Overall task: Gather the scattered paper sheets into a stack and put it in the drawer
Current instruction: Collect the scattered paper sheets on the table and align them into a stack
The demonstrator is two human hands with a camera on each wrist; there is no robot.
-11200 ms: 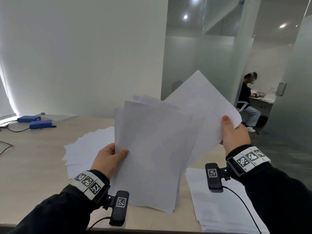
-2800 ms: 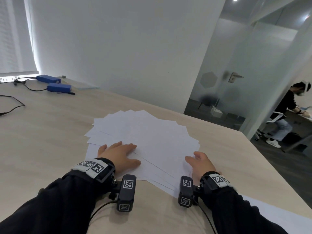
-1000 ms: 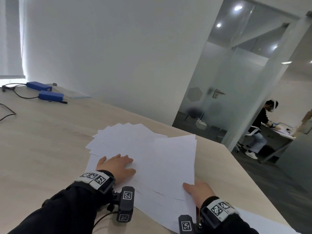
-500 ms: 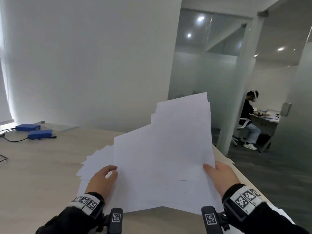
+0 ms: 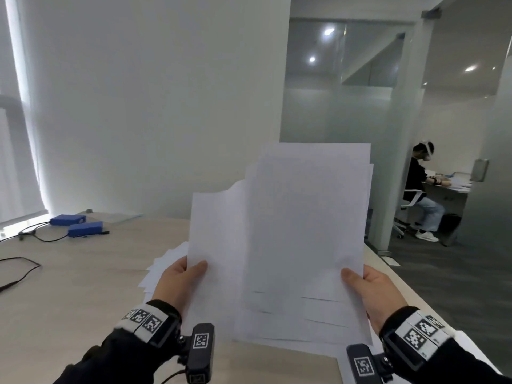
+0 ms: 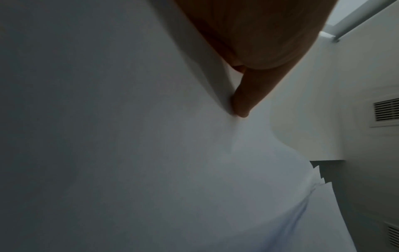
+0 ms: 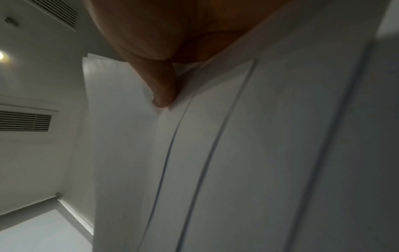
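From the head view, a ragged bundle of sheets is held upright over the desk, pinched by the left hand and right hand; more paper is left lying behind. Unaligned edges could slip out if the pinch is eased.

From the left wrist, one sheet is seen buckling under the thumb; a crease is likely.

From the right wrist, staggered edges are seen beside the thumb. No drawer is shown.
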